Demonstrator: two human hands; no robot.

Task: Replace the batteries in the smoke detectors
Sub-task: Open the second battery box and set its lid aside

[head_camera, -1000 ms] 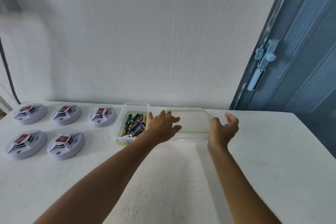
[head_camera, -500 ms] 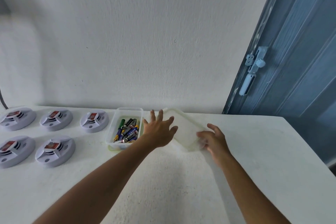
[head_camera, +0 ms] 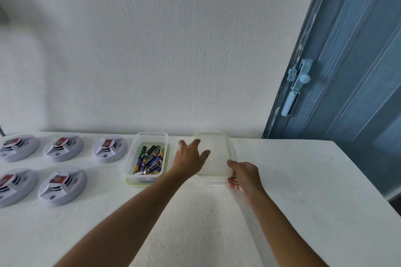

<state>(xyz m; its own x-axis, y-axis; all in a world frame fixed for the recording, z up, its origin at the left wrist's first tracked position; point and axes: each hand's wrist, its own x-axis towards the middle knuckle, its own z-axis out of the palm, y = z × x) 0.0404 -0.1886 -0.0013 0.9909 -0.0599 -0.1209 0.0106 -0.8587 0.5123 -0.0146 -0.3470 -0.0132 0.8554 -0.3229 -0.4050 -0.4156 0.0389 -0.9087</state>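
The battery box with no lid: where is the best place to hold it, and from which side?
Probably by its two long side walls near the rim, coming from above. The battery box stands upright and open, its sides are free, and the left hand is beside it.

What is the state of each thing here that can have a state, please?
battery box: open, lid off, holds batteries.
lid: lies on the table right of the box.
left hand: fingers spread, rests on the lid.
right hand: holds the lid's near corner.
smoke detectors: five, lying on the table, closed.
blue door: shut.
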